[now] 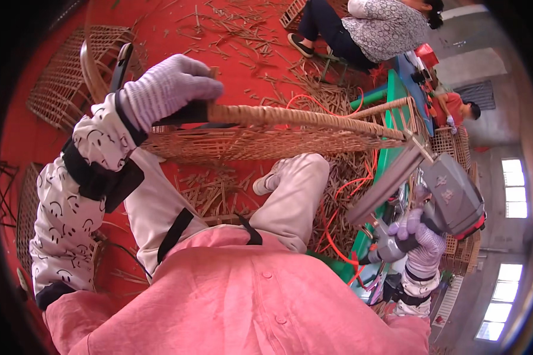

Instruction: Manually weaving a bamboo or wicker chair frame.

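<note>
A woven wicker basket with a thick wrapped rim stretches across my lap from left to right. My left hand, in a striped lavender glove, is closed over the left end of the rim. My right hand, gloved alike, grips the handle of a grey air nail gun. The gun's nose is up by the basket's right corner, where several wooden strips meet; whether it touches the wood I cannot tell. An orange air hose runs near the gun's lower end.
Another wicker basket stands at the far left. Cut wooden strips litter the red floor. A green bench edge lies to the right, with loose items beside it. One person sits at the far top, another further right.
</note>
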{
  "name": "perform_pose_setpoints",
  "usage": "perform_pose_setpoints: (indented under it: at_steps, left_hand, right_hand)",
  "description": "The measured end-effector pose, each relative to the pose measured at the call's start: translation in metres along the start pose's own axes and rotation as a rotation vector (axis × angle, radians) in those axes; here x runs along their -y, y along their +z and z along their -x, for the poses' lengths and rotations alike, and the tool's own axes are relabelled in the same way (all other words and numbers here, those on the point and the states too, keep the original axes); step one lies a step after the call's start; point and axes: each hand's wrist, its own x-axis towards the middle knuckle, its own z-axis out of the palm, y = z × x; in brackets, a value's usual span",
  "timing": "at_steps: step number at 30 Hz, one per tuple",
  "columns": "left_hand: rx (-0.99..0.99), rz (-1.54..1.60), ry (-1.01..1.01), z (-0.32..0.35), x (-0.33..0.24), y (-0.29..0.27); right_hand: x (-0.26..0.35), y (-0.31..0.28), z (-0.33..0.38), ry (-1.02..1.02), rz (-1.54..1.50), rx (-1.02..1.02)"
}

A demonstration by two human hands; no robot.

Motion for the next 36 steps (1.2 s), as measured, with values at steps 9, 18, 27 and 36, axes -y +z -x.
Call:
perform_pose_setpoints:
  at_steps: [9, 18, 27, 36]
  left_hand:
    - [-0.073, 0.077, -0.042, -0.027, -0.002, 0.011]
    - [-0.064, -0.061, -0.083, -0.048, -0.013, 0.045]
    - [-0.090, -0.186, 0.008, -0.037, -0.013, 0.044]
    - [-0.086, -0.208, 0.019, -0.031, -0.014, 0.047]
  right_hand:
    - [0.022, 0.011, 0.034, 0.492, -0.041, 0.006]
    - [0.030, 0.067, -0.044, 0.406, 0.322, 0.133]
    - [0.023, 0.093, -0.091, 0.481, 0.524, 0.369]
    - [0.027, 0.108, -0.096, 0.483, 0.521, 0.333]
